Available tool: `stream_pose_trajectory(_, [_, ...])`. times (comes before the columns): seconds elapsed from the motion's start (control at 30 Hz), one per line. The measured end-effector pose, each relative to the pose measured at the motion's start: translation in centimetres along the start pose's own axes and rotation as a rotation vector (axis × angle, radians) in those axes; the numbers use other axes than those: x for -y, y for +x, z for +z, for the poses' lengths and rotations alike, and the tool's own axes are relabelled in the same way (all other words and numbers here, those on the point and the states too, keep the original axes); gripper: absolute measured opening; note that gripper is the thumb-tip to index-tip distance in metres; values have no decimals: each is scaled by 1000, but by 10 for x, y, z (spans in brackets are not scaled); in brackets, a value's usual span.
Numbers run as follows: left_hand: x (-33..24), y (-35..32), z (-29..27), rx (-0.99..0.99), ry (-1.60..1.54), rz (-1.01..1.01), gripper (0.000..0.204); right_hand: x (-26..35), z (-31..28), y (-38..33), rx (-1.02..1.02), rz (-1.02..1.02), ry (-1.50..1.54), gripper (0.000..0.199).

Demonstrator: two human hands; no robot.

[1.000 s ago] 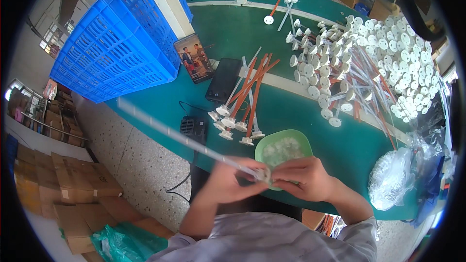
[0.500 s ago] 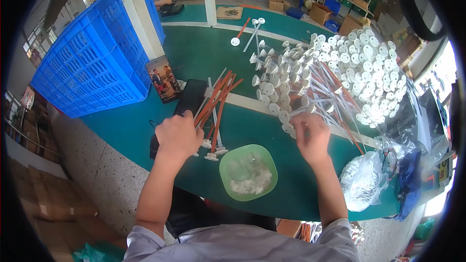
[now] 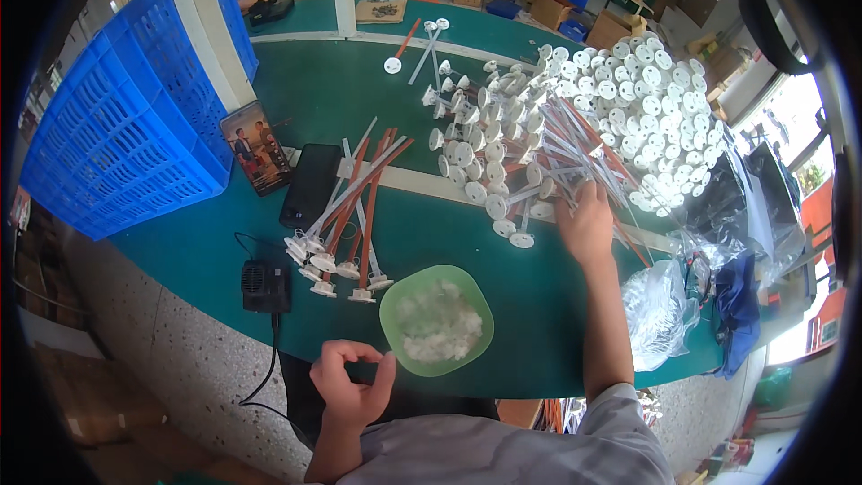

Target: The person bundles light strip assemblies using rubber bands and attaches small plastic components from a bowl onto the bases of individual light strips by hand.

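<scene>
Right hand (image 3: 585, 226) lay out on the green table (image 3: 314, 99), palm down, fingers buried in the near edge of the big heap of white disc-ended rods (image 3: 575, 117). The fingers curled over several rods, but the back of the hand hid them; could not tell whether they had closed on one or merely rested on the pile.

Left hand (image 3: 352, 386) was drawn back near the body, just off the table edge, thumb and forefinger nearly pinched together. Anything held between them was too small to make out.

A smaller sorted bundle of rods (image 3: 346, 216), some orange and some white, lay fanned to the left of the heap with their disc ends towards the person. A green bowl (image 3: 437, 320) of white fluffy filling stood at the near edge, between the two hands. A black phone (image 3: 312, 185) and a small black box with a cable (image 3: 266, 286) lay beside the bundle; a blue crate (image 3: 117, 135) stood on the far left and a clear plastic bag (image 3: 660, 310) to the right.

Judgement: the rods look light, thin and stiff, likely plastic, and prone to tangling in the heap. Best taken by the shaft near the disc and drawn out lengthwise, not levered sideways.
</scene>
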State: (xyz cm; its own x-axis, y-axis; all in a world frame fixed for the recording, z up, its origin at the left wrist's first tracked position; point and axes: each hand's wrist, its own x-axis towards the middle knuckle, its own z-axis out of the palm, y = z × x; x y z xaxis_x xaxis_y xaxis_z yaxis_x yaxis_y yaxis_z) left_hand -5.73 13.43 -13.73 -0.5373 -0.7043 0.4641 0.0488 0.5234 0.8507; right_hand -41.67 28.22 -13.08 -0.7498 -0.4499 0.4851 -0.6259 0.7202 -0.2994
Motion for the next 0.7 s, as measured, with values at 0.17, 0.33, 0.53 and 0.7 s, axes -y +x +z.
stream_pose_trajectory(0.17, [8,2,4,97,-31,56,25,-8,19,-3,2,-127,-161,23])
stream_pose_trajectory(0.33, [4,2,5,129,-91,44,19,-35,24,1,-78,-106,-130,29])
stream_pose_trajectory(0.53, [0,-4,8,183,-106,40,20,-38,32,2,-150,-187,125,21])
stream_pose_trajectory(0.7, [0,-7,8,197,-119,29,21,-25,21,7,-166,-305,53,11])
